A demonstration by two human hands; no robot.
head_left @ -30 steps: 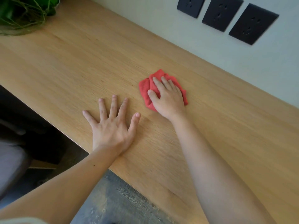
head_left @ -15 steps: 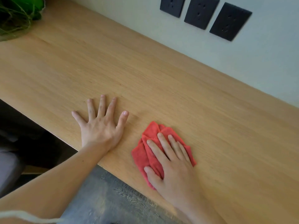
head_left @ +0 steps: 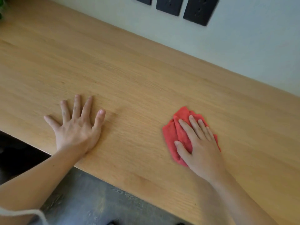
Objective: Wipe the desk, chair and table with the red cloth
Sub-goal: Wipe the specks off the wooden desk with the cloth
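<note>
wooden desk (head_left: 146, 78) bears left hand (head_left: 76, 127) splayed flat, right hand (head_left: 199, 143) flat pinning bunched red cloth (head_left: 177, 132), long axis toward wall.

Matt grained wood desk (head_left: 146, 75); soft fuzzy red cloth (head_left: 180, 127).

Both forearms are showing bare from the wrists back, with nothing worn on the left hand (head_left: 76, 132) or the right hand (head_left: 201, 151): no rings, watch or gloves are appearing. Well behind the left hand, a pale, off-white sleeve edge (head_left: 24, 214) is curling around the arm.
</note>
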